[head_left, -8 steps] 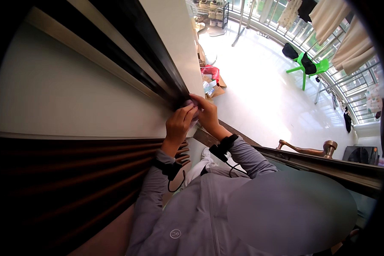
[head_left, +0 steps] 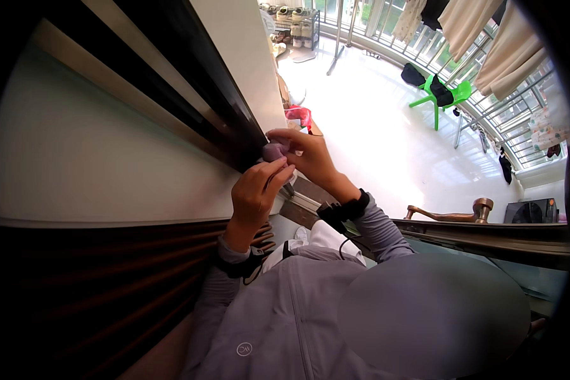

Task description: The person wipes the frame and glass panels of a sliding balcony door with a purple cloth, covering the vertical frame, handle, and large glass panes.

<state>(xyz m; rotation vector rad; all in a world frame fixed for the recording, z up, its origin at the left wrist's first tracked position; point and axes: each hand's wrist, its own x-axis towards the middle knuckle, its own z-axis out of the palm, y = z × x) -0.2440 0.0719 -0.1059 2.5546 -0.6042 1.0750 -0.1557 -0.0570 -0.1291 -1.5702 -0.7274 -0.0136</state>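
A small mauve bunched piece, which looks like crumpled cloth (head_left: 274, 151), is between my two hands at the edge of a dark glossy frame (head_left: 212, 79). My left hand (head_left: 254, 190) is closed, its fingertips pinching the lower side of the cloth. Reaching over from the right, my right hand (head_left: 310, 155) has its fingers bent around the upper side of the same cloth, its index finger near the frame's edge. Black bands with cables circle both of my wrists.
A bronze handle (head_left: 449, 215) sticks out from the door edge at right. Brown pleated material (head_left: 139, 272) spreads at lower left. Beyond the doorway, a green chair (head_left: 465, 92) holds black cloth. A shoe rack (head_left: 305, 31) stands far off; beige cloths (head_left: 510, 54) hang by the railing.
The view has shifted, with the room beyond sliding left. My right hand's fingers have lifted and spread somewhat from my left, showing more of the mauve cloth.
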